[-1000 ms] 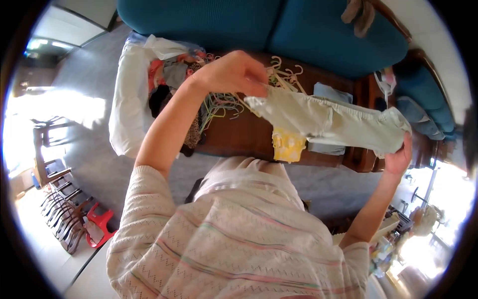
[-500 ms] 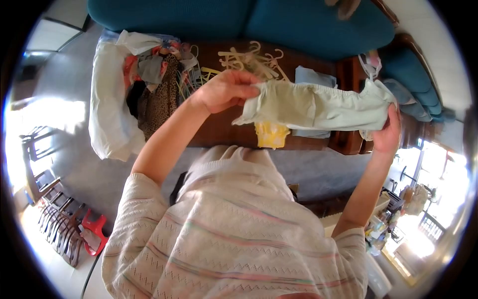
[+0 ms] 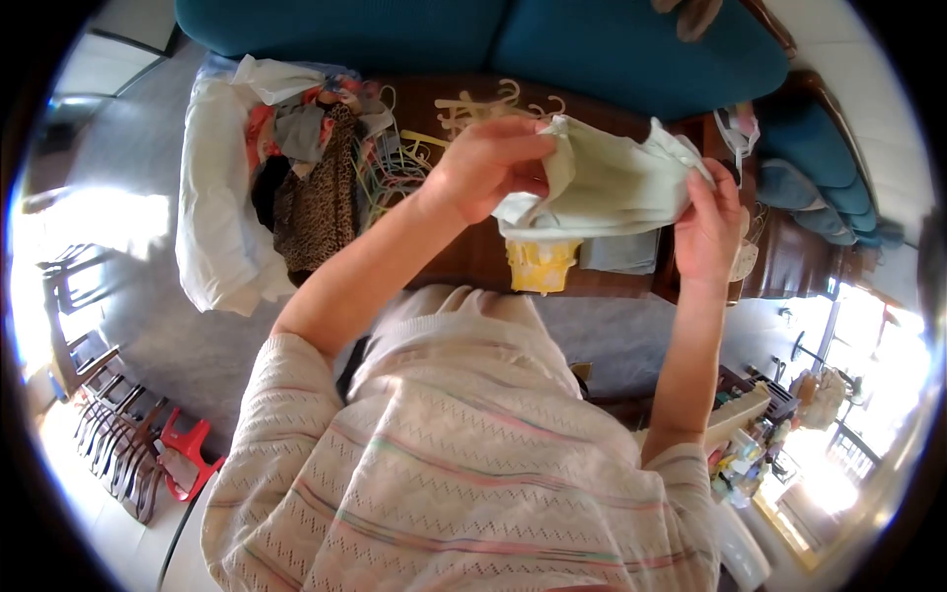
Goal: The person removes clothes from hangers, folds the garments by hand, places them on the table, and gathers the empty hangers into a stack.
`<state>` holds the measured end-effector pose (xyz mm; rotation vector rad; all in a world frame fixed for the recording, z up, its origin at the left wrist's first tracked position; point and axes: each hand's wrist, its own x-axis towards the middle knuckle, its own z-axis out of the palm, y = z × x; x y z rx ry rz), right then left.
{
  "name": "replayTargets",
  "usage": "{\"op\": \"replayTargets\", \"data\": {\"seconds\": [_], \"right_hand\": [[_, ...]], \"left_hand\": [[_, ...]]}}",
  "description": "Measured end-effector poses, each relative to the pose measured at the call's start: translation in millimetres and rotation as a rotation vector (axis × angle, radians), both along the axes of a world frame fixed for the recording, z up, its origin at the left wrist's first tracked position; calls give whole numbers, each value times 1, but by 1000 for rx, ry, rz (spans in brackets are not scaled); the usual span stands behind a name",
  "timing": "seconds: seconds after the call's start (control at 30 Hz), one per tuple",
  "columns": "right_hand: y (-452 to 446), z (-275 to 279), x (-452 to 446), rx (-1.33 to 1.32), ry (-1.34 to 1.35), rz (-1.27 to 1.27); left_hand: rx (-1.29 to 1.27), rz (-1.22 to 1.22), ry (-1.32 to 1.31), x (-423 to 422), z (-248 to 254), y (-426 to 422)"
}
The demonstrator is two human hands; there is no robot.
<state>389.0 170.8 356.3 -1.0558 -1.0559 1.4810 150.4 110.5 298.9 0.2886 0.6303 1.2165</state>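
Note:
A pale green garment (image 3: 621,183) hangs in the air between my two hands, above the dark wooden bench (image 3: 434,266). My left hand (image 3: 498,163) pinches its left end, fingers closed on the cloth. At its right end my right hand (image 3: 708,217) grips the edge between thumb and fingers. Below the garment lies a yellow patterned cloth (image 3: 542,266), partly covered from view. Beside that is a folded light blue cloth (image 3: 619,253). Cream hangers (image 3: 473,107) lie behind my left hand, and thinner coloured hangers (image 3: 390,168) are to its left.
A white bag (image 3: 212,217) with clothes, including a leopard-print piece (image 3: 321,212), stands at the left of the bench. The blue sofa back (image 3: 631,54) runs behind. A red stool (image 3: 189,454) is at lower left, and a crowded shelf (image 3: 740,454) at lower right.
My hands have come closer together, the right one moving left. The green garment, stretched lengthwise before, is now shorter across and slack between them.

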Motion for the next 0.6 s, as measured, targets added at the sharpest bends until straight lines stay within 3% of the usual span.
{"op": "replayTargets", "data": {"seconds": [0.33, 0.6], "right_hand": [[-20, -9, -35, 53, -16, 128], [-40, -10, -44, 392, -319, 392]], "left_hand": [[24, 102, -31, 31, 16, 7], [14, 65, -62, 36, 15, 1]]}}
